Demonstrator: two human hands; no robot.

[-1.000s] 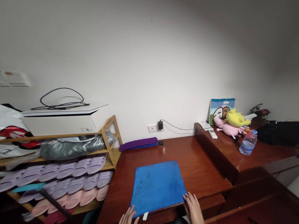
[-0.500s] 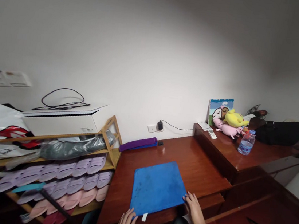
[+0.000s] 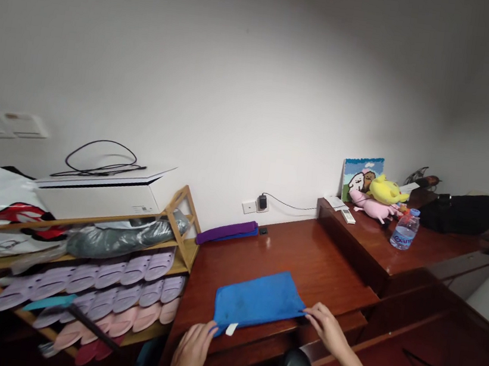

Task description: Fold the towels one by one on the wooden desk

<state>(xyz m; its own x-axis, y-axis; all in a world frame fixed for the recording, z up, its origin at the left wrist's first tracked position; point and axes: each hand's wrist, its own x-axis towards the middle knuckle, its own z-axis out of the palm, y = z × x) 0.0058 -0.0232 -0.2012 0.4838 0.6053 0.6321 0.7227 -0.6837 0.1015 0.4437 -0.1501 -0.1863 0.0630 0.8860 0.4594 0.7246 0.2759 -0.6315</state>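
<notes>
Corners of the blue cloth [image 3: 258,300] come first, the two nearest us. Our left hand [image 3: 192,350] pinches the near left one and our right hand [image 3: 327,326] the near right one, so each grip is closed on fabric; the rest of the cloth lies on the counter [image 3: 303,248]. To handle this edge well, we would keep both pinches light and at one height, move our hands together, and hold the edge just taut so the far side neither slides nor puckers. The white tag [image 3: 231,329], on the near edge closer to our left hand, should be clear of our fingers.

Counting outward from the blue cloth, we have two hands, one cloth and one tag. To its left, lavender slippers [image 3: 134,270] overlap too much for us to count. Beyond it to the right are one water bottle [image 3: 404,231], one remote control [image 3: 348,216] and two plush toys, one pink [image 3: 374,209], one yellow [image 3: 387,191]. Beyond it to the left is one folded purple cloth [image 3: 226,232]; straight beyond, one black charger [image 3: 262,202].
</notes>
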